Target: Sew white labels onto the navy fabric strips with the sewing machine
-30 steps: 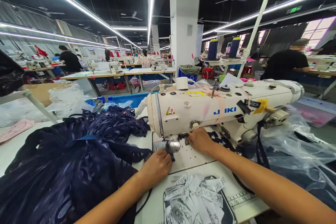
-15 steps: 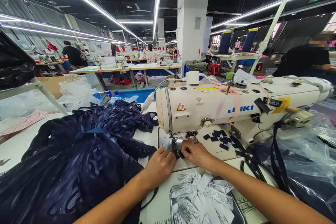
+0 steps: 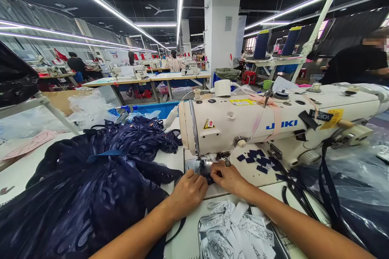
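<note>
At the white sewing machine (image 3: 225,119), both hands are close together in front of the presser foot (image 3: 203,165). My left hand (image 3: 191,191) is closed, knuckles up, on the edge of the navy fabric, and a thin dark strap hangs below its wrist. Just right of the needle area, my right hand (image 3: 229,178) pinches the dark fabric between the hands; its fingertips are partly hidden. A large heap of navy mesh garments (image 3: 103,186) lies to the left, with one edge running toward my left hand.
A tray of white printed labels (image 3: 237,230) lies below my hands. Small navy fabric pieces (image 3: 255,158) are scattered on the machine bed. Dark straps (image 3: 330,182) and clear plastic (image 3: 358,170) lie at right. A person in black (image 3: 355,62) sits at far right.
My left hand has shifted slightly right and down, closer to my right hand, covering more of the gap between them. My right hand stays nearly in place.
</note>
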A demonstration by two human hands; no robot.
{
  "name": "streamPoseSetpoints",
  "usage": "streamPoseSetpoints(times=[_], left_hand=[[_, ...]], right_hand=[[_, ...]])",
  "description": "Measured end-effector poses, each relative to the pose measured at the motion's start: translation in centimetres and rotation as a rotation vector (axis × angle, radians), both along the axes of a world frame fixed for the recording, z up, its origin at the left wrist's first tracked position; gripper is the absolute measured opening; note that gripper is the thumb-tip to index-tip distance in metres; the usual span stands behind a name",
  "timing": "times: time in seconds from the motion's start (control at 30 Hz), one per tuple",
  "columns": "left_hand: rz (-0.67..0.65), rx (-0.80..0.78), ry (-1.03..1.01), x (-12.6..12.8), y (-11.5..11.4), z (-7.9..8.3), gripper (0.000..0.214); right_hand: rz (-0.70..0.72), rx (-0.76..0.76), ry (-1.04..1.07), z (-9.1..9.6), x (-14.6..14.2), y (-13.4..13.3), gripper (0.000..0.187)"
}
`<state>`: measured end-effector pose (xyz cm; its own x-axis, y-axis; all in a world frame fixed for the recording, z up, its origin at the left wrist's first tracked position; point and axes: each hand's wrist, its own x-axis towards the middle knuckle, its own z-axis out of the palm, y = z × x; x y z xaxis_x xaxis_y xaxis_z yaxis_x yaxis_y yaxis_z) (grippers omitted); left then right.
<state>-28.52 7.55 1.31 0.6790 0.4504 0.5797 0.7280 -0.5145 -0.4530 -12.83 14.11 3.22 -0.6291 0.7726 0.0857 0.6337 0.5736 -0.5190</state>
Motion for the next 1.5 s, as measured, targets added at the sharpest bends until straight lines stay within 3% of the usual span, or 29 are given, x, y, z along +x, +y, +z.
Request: streamPoseSetpoints(times=[0.33, 0.6, 0.77, 0.93, 1.07, 1.27, 1.4, 1.5], left_hand=[[0.037, -0.066, 0.071, 0.1, 0.1, -0.4, 0.018], [0.045, -0.152, 0.016, 0.2, 0.3, -0.5, 0.016], [0.074, -0.215, 0.001, 0.5, 0.1, -0.2, 0.016], [0.285, -0.200, 0.039, -0.2, -1.7, 1.5, 0.004], [0.213, -0.253, 0.040, -1.2, -2.5, 2.2, 0.016], [0.067, -0.415, -0.016, -1.8, -1.6, 1.7, 0.005], [0.105, -0.559, -0.066, -2.1, -1.3, 0.9, 0.020], [0.167, -0.575, -0.125, -2.2, -1.1, 0.5, 0.032]], right_hand=[[0.047, 0.048, -0.055, -0.3, 0.3, -0.1, 0.015], [0.134, -0.011, 0.001, 0.5, 1.2, -0.4, 0.018], [0.241, 0.327, -0.221, 0.3, 1.1, -2.0, 0.023], [0.385, 0.558, -0.378, 0.2, 1.4, -2.3, 0.032], [0.516, 0.621, -0.385, 0.6, 1.8, -1.2, 0.036], [0.499, 0.681, -0.346, 0.2, 1.7, -1.3, 0.034], [0.469, 0.729, -0.331, -0.6, 1.7, -1.4, 0.036], [0.463, 0.750, -0.355, -0.7, 1.7, -1.3, 0.039]])
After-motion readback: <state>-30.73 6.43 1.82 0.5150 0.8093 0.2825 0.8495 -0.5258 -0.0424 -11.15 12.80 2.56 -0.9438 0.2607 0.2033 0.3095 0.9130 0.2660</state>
